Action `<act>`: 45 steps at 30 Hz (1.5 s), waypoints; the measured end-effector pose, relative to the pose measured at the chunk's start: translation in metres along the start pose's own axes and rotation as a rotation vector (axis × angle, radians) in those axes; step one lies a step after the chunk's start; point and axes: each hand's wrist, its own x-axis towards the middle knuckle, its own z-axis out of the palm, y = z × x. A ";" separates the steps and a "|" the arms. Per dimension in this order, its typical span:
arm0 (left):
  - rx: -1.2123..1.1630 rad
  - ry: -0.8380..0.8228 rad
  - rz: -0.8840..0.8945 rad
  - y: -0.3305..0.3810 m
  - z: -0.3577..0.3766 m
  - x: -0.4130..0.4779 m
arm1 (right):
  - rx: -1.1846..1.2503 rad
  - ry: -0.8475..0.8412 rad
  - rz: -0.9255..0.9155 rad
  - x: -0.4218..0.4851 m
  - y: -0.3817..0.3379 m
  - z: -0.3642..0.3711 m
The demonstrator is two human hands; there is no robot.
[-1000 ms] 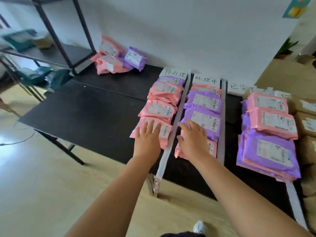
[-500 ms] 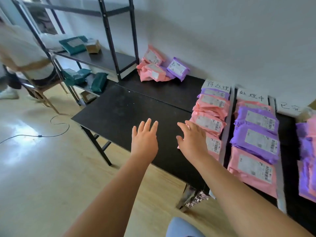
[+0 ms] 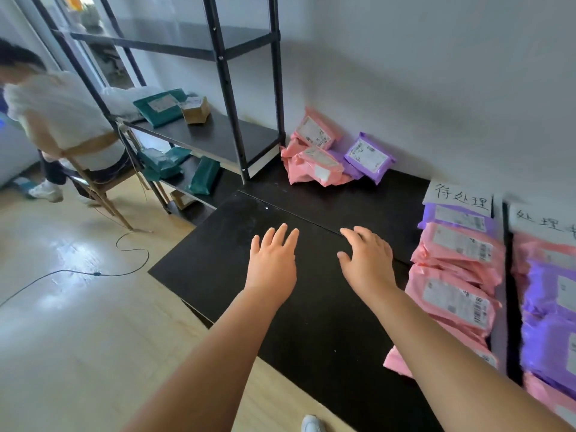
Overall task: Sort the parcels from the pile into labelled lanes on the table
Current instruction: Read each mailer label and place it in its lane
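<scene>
A small pile of pink and purple parcels lies against the wall at the far side of the black table. Along the right, a first lane holds several pink parcels with a purple one at its far end, below a handwritten label. A second lane of purple and pink parcels runs off the right edge under another label. My left hand and my right hand hover over bare table with fingers spread, holding nothing, well short of the pile.
A black metal shelf rack stands left of the pile, with green parcels and a small brown box on it. A person in a white top sits on a chair at far left. A cable trails over the wooden floor.
My view has swung left, away from the lanes toward the pile and the shelf. Both hands have lifted off the lane parcels and now hang over bare table, empty.
</scene>
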 end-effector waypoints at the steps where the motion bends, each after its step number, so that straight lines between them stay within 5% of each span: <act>1: -0.002 0.007 -0.001 -0.006 -0.001 0.013 | -0.002 -0.005 -0.001 0.014 -0.003 0.001; 25: -0.079 -0.133 0.377 -0.110 0.020 0.312 | 0.003 -0.004 0.515 0.225 -0.073 0.054; 45: -0.178 -0.160 0.303 -0.087 0.069 0.400 | -0.061 -0.120 0.607 0.389 -0.012 0.114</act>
